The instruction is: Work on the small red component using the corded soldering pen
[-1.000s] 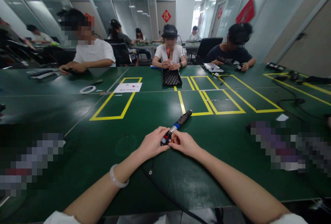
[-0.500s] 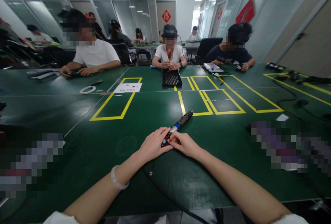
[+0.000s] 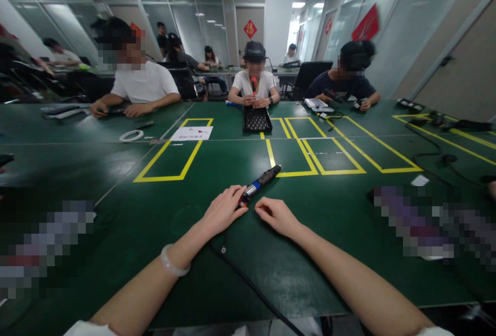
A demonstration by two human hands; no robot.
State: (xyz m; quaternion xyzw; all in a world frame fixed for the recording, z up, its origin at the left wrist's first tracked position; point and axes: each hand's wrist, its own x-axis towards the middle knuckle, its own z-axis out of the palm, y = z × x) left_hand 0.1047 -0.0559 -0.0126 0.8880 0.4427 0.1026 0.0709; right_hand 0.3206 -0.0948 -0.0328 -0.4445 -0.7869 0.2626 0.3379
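A slim black tool (image 3: 255, 186) with a silver and blue band lies slantwise on the green table, its tip pointing away to the right. My left hand (image 3: 226, 209) is wrapped over its near end, where small red and orange parts show. Just right of the tool, my right hand (image 3: 277, 214) is apart from it, thumb and fingers curled together; whether something small is between them cannot be made out. A black cable (image 3: 248, 280) with a small ring on it runs from below my left hand to the table's near edge.
Yellow tape outlines mark the green table (image 3: 135, 253). Across it are a black tray (image 3: 256, 120) of small parts, a paper sheet (image 3: 191, 133) and a white ring (image 3: 130, 135). Three people sit opposite. Blurred items lie at left and right; cables (image 3: 436, 144) lie at right.
The tool has shifted left and slightly nearer, along with my left hand. My right hand has come off the tool. The thin rod at the tool's tip no longer shows.
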